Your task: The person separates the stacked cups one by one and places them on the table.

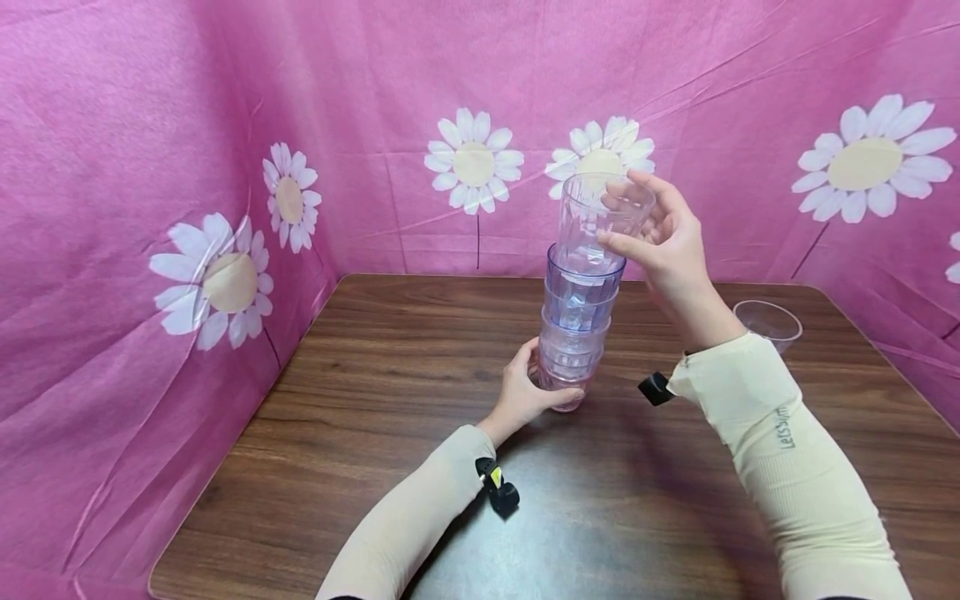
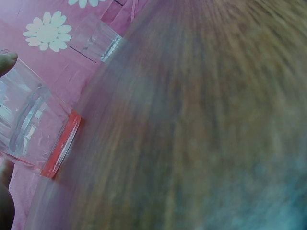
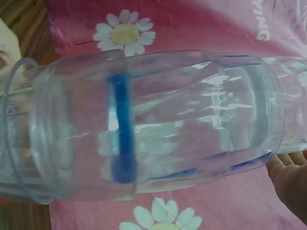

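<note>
My cream-coloured sleeves, the left [image 1: 420, 508] and the right [image 1: 780, 458], each with a black camera at the wrist, reach over a dark brown wood-grain worktop [image 1: 375, 375], whose nearer part catches a pale, glossy patch of light. Midway between the worktop's left and right edges, my left hand [image 1: 528, 387] curls round the lower end of an upright stack of transparent, faceted cups [image 1: 573, 342]; its lowest cup has a red base [image 2: 62, 146], though I cannot tell whether that meets the wood. Higher up comes a blue-tinted cup [image 1: 581, 292]. My right hand [image 1: 671, 242] grasps the clear, colourless cup [image 1: 588, 217] at the top, thumb and fingers on its side, its lower part inside the blue-tinted one. Beyond my right forearm, towards the far right corner, stands a single clear cup [image 1: 768, 325]. Past the worktop's rounded far corners, creased pink cloth [image 1: 360, 125] walls the left, back and right, printed with big white daisies [image 1: 474, 162] with pale yellow centres.
</note>
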Available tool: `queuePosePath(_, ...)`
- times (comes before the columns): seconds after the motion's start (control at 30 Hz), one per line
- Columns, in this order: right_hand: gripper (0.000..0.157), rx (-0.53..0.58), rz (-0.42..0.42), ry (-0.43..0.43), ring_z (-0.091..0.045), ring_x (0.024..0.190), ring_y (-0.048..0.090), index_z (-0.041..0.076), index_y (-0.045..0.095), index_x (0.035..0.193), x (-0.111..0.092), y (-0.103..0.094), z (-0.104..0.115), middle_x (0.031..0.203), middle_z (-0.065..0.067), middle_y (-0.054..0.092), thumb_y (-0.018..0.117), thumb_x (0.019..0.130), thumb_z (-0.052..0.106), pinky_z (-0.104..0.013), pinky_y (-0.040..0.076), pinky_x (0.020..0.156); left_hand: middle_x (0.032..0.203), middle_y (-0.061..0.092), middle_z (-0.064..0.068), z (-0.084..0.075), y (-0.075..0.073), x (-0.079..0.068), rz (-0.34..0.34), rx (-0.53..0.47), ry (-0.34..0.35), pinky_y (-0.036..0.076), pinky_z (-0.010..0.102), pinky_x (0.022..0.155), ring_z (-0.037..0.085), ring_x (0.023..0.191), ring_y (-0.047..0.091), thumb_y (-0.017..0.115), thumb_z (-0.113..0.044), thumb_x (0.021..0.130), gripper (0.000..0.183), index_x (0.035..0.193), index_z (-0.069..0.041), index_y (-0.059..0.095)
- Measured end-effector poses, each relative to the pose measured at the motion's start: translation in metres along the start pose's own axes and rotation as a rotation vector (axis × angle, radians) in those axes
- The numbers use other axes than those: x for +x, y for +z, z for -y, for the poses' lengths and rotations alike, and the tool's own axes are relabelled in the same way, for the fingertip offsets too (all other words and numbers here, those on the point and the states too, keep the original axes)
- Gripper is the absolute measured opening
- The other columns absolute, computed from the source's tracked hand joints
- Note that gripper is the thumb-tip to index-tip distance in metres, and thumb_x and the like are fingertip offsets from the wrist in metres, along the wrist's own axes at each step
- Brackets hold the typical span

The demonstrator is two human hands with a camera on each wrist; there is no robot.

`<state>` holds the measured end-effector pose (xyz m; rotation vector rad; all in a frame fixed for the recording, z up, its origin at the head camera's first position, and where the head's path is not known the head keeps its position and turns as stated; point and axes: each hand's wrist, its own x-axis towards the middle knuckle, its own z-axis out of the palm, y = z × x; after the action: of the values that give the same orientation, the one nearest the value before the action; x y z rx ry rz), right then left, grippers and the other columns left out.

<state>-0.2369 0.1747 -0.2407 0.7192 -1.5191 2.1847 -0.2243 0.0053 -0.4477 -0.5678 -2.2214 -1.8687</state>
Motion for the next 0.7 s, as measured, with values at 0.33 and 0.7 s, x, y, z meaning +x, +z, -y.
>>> queuePosePath(0.33,0.067,0.113,-0.021,-0.099,-0.03,0.111,0.06,0.0,0.057,0.126,0.004,0.006,0.017,0.118,-0.019,0.063,0.056,0.068,-0.033,-0.03,0.054,0.091,0.121,0.064,0.009,0.001,0.001,0.0,0.0,-0.006,0.002,0.051,0.029,0.095,0.018,0.108,0.063,0.095,-0.01,0.064,0.084,0.135,-0.004,0.051)
queuePosePath(0.7,0.067,0.133,-0.041,-0.16,-0.03,0.109,0.061,-0.003,0.058,0.126,0.007,0.003,0.027,0.116,-0.019,0.063,0.056,0.067,-0.034,-0.032,0.054,0.093,0.12,0.064,0.009,0.001,0.001,0.0,-0.005,-0.006,-0.007,0.051,0.029,0.094,0.019,0.107,0.063,0.095,-0.01,0.063,0.084,0.135,-0.005,0.052)
